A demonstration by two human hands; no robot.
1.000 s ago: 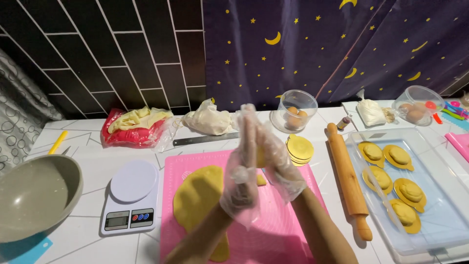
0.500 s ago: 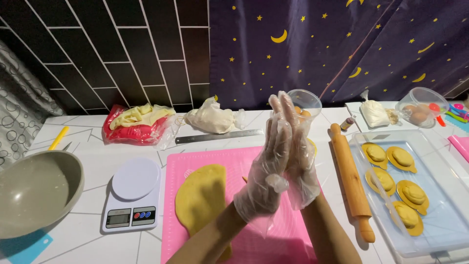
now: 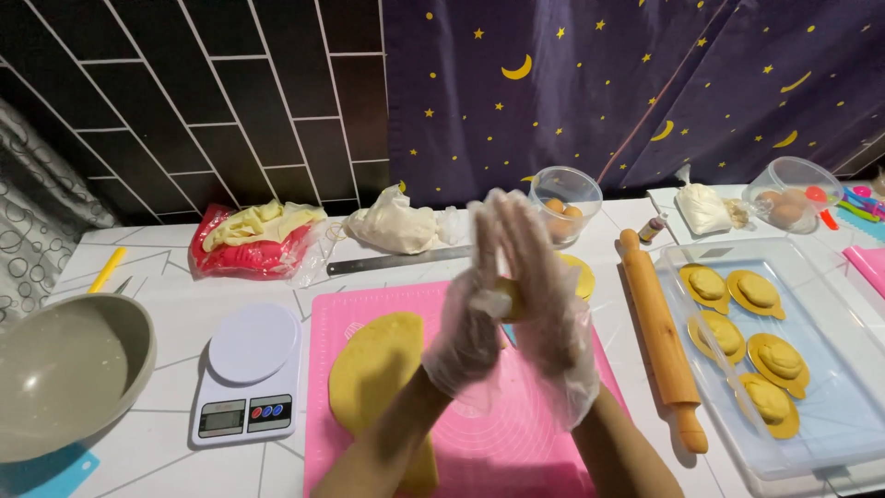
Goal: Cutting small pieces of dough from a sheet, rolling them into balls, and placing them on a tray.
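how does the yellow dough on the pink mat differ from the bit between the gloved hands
The dough sheet lies flat and broad on the pink mat, untouched; the dough piece is small, mostly hidden, pressed between the left hand and right hand above the mat. Both are the same yellow.

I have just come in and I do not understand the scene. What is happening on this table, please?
A person in clear plastic gloves presses the left hand and right hand together, palms flat, around a small yellow dough piece, above a pink mat. A larger yellow dough slab lies on the mat. A rolling pin lies to the right, beside a clear tray holding shaped yellow pastries. A kitchen scale stands to the left.
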